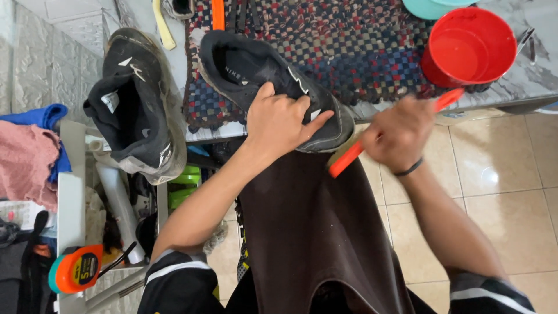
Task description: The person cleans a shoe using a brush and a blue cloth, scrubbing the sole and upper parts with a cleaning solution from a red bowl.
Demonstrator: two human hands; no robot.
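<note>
Across the marble-topped table [523, 81] lay a checkered woven mat [372, 46], and a dark brown apron [314, 227] hung down the person's front toward the tiled floor [500, 168]. On the mat's near edge rested a black sneaker [256, 64], its toe jutting over the table edge; a second, grimier black sneaker [136, 99] sat tipped on its side to the left, above a cluttered white rack [70, 192] with a measuring tape [75, 268] and pink and blue cloths beside it. A red plastic cup [468, 45] stood at the mat's right corner. The left hand [279, 119] was spread flat over the sneaker's toe, fingers splayed and pressing it down rather than gripping round it. The right hand [398, 131] was curled tight about an orange-handled brush [349, 160], blurred with motion, just beside the toe. Scrubbing of the toe and sole edge appeared to be the step in hand; I judge the next stroke called for steady downward pressure from the left hand so the overhanging shoe would not slip off. The brush's bristles were hidden behind the toe and smeared by blur, so whether they touched the shoe could not be told. The cup's contents, and a teal bowl [430, 7] cut off at the top edge, were also unclear.
</note>
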